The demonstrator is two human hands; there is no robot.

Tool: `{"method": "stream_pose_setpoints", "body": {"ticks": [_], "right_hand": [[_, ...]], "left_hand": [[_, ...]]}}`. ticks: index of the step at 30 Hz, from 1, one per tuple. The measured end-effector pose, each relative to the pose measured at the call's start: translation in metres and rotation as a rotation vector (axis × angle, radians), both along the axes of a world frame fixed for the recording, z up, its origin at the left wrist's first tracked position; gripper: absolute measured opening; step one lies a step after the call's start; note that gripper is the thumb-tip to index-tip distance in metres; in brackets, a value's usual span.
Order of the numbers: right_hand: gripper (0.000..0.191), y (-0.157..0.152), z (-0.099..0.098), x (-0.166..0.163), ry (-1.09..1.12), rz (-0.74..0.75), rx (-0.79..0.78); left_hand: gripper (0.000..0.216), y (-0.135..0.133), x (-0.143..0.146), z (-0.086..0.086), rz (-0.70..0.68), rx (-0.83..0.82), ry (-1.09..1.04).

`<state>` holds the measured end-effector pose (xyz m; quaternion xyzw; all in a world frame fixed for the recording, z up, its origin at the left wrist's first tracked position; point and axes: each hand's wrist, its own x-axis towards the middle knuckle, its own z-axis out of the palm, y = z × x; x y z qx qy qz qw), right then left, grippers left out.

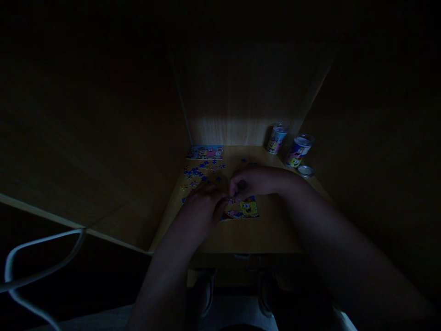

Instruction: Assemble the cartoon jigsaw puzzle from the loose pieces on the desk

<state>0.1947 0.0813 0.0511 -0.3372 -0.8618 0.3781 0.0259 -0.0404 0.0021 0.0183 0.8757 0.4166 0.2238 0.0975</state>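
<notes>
A partly joined jigsaw puzzle [248,209] with a yellow cartoon figure lies flat near the front of the wooden desk. At its upper left edge my two hands meet, fingertips almost touching. My left hand [206,198] is closed, its fingers bent down by the puzzle's left side. From the right, my right hand [247,181] reaches over the puzzle's top edge with thumb and forefinger pinched. Dim light and the fingers hide whatever is between the fingertips. Loose, mostly blue puzzle pieces [196,172] lie scattered beyond my left hand.
A picture card [204,152] with cartoon figures lies at the back left. Two printed cans [276,139] [298,151] stand at the back right, beside a round lid [305,171]. Dark panels wall the desk [237,239] on both sides. A white cable [37,239] loops at lower left.
</notes>
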Motion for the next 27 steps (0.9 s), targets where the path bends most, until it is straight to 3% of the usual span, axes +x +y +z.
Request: {"method": "stream_pose_setpoints", "body": {"ticks": [6,27], "right_hand": [[0.026,0.000,0.005,0.006,-0.030,-0.089,-0.008],[0.028,0.000,0.004,0.003,-0.042,-0.081,0.014]], "left_hand": [[0.010,0.004,0.002,-0.011,0.024,-0.035,-0.061],[0.012,0.007,0.005,-0.020,0.054,-0.046,-0.114]]}}
